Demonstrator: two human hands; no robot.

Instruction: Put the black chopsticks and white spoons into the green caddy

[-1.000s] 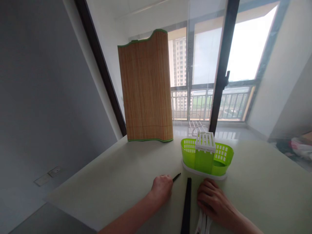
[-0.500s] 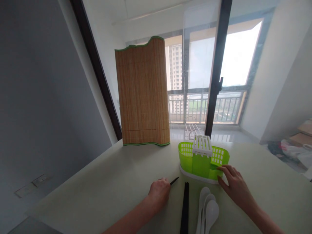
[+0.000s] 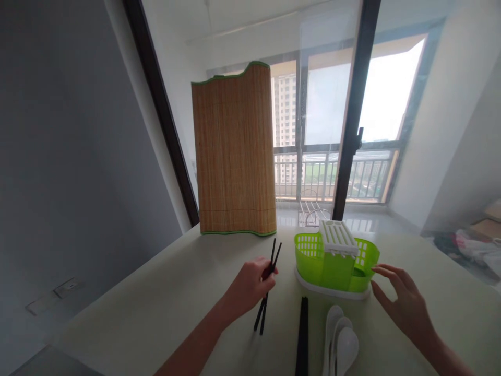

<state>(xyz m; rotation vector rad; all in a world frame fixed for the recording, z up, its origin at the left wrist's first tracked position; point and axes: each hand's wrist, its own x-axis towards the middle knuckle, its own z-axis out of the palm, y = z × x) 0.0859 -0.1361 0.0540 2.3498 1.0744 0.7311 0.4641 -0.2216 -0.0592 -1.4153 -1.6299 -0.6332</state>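
Observation:
My left hand (image 3: 250,284) is closed round a pair of black chopsticks (image 3: 265,310), raised off the table and standing steeply. Their two sticks cross near my fingers. My right hand (image 3: 401,297) has its fingers apart at the right end of a green basket (image 3: 336,274); whether the fingertips touch its rim I cannot tell. The basket has a white base and a white slotted rack (image 3: 338,237) over its middle. More black chopsticks (image 3: 302,334) lie bunched on the table in front of it. Beside them is a stack of white spoons (image 3: 347,344).
A bamboo mat (image 3: 237,156) with green edging stands upright at the back of the pale table (image 3: 156,313). Behind the table is a glass window with a dark frame (image 3: 354,104). A wall socket (image 3: 68,286) is at the left, and bags and boxes lie at the far right.
My left hand has lifted the chopsticks from near the table and turned them steeply upright. My right hand's fingers have opened a little at the basket's end. The view has shifted slightly.

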